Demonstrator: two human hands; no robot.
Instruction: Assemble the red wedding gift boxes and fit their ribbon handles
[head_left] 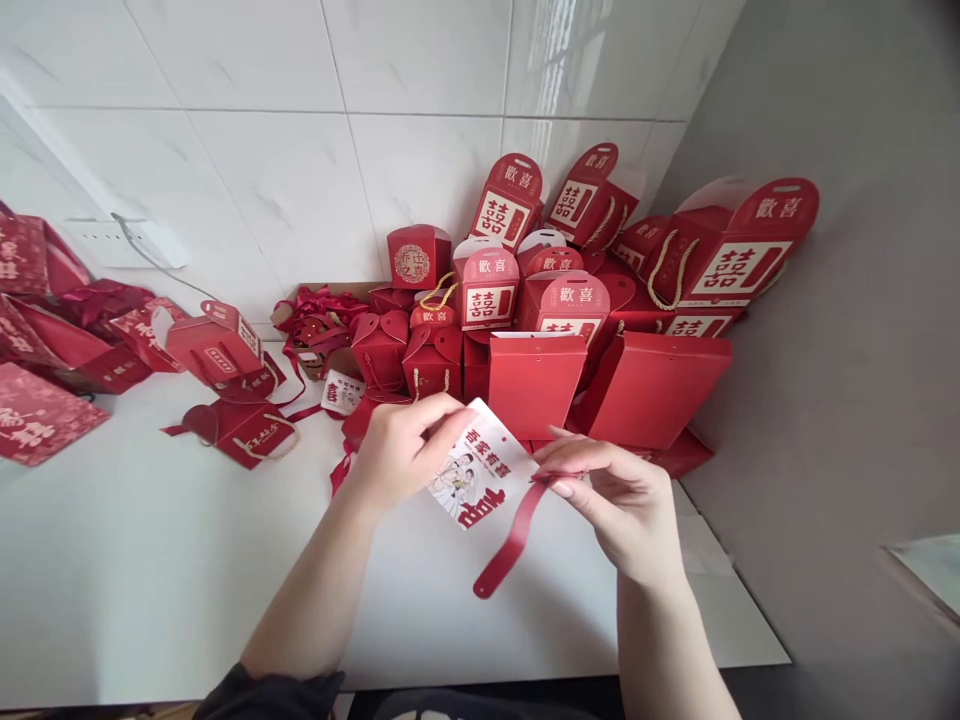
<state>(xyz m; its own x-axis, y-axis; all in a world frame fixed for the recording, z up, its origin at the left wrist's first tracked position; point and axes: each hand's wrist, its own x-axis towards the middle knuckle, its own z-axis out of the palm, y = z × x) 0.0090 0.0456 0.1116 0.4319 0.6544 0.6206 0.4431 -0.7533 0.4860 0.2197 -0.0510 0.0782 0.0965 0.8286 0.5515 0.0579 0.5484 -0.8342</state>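
I have the left hand [409,445] near the middle of the frame, its thumb and fingers pinched tight on a white card with red writing and drawn people [476,465]. The card sits mid-frame, tipped to one side. With the right hand [622,490], just right of the middle, I have thumb and finger squeezed on the top of a long, flat, shiny red strip with a round end [514,545], by the card's right corner. I see red cardboard boxes with white squares [491,280] at the upper right, and a smooth white table [420,620] below.
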